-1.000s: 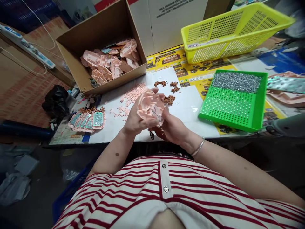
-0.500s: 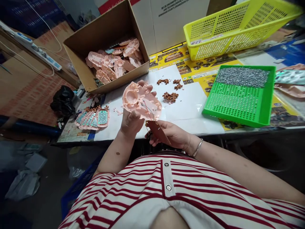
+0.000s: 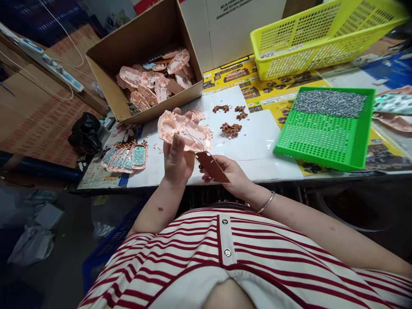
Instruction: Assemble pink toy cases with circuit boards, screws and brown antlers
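Observation:
Held up over the near edge of the table is a pink plastic shell (image 3: 193,136), its hollow, ribbed inside facing me. My left hand (image 3: 177,161) grips it, thumb on the inner side and fingers behind. A brown circuit board (image 3: 212,166) is in my right hand (image 3: 236,176), tilted, just below and right of the shell. Thin wires run between shell and board. Part of the right fingers is hidden behind the board. Brown branch-shaped pieces (image 3: 231,129) and small pink bits (image 3: 198,114) lie on the white sheet (image 3: 254,150) beyond my hands.
A cardboard box (image 3: 154,109) of pink shells stands at the back left. Several shells with green boards (image 3: 139,155) lie in a row at left. To the right are a green tray (image 3: 318,141) holding metal screws and a yellow basket (image 3: 309,64).
The shell has tipped and shifted slightly left in my left hand. My right hand has raised the circuit board and turned it, so more of its brown face shows.

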`<move>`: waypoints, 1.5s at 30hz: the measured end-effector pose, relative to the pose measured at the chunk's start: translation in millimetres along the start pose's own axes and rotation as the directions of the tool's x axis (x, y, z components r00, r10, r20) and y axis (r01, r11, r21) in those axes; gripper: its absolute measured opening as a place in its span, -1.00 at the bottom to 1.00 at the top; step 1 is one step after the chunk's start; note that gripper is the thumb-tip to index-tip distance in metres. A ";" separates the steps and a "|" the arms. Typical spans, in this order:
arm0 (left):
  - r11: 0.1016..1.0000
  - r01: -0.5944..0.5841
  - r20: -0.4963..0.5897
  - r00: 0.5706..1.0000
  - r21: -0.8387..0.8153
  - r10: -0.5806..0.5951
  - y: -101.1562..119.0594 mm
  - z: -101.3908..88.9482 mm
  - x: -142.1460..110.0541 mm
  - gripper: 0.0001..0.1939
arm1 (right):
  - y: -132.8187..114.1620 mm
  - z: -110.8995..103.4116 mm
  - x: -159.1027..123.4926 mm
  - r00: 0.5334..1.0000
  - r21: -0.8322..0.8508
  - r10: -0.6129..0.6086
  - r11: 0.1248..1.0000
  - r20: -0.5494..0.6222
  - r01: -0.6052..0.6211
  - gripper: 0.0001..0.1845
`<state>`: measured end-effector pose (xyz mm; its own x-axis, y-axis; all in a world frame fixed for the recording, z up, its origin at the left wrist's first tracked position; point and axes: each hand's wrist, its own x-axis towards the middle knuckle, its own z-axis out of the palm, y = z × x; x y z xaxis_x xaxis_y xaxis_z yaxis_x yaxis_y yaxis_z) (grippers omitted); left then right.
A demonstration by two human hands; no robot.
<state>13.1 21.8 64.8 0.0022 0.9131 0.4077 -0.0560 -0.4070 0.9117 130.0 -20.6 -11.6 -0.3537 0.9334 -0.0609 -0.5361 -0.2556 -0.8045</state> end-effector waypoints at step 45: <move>0.964 0.001 0.050 0.999 -0.268 0.013 -2.2 -10.5 -26.1 -0.06 | -57.8 -15.8 -40.6 0.358 -0.739 -0.713 -0.329 0.603 0.588 -0.46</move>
<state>2.6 -0.8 51.7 0.0511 0.9054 0.4215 -0.3210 -0.3847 0.8654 187.5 -39.7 28.1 -0.2068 0.3648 0.9079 0.5344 0.8193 -0.2075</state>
